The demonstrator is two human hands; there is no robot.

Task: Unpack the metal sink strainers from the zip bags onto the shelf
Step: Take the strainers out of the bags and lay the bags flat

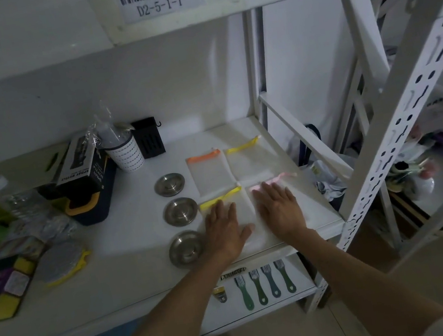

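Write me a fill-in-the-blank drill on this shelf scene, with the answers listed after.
1. ____ metal strainers lie in a column on the shelf.
2. The left hand presses flat on the bag with the ____ zip.
3. The right hand rests on the bag with the ____ zip.
4. The back-left bag's zip is ____.

Answers: three; yellow; pink; orange

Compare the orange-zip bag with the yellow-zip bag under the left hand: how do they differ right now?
The orange-zip bag lies at the back, untouched; the near yellow-zip bag sits at the shelf's front with the left hand flat on it. Zip strips differ: orange versus yellow. Both lie flat and look empty, right of the three strainers.
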